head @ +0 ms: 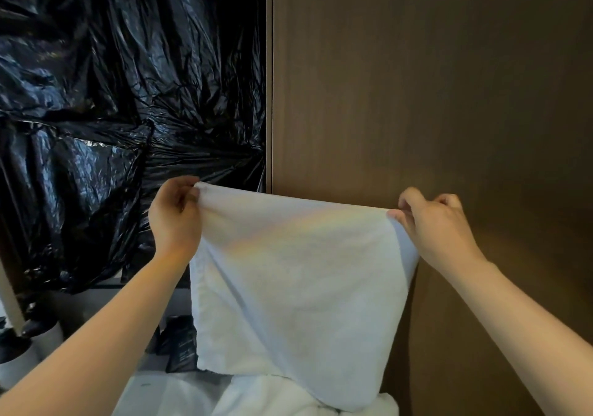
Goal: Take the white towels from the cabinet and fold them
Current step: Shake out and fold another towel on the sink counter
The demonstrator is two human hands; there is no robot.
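A white towel [288, 290] hangs spread in front of me, held up by its two top corners. My left hand [175, 215] pinches the top left corner, and my right hand [433, 223] pinches the top right corner. The top edge is stretched between them and sags slightly. The towel's lower part drapes down onto more white towels [256, 396] heaped at the bottom of the view.
A brown wooden cabinet door [433, 78] fills the right side behind the towel. Crumpled black plastic sheeting [128, 94] covers the left. Below it, a shelf holds small dark packets [181, 341] and pale rounded containers [19, 361].
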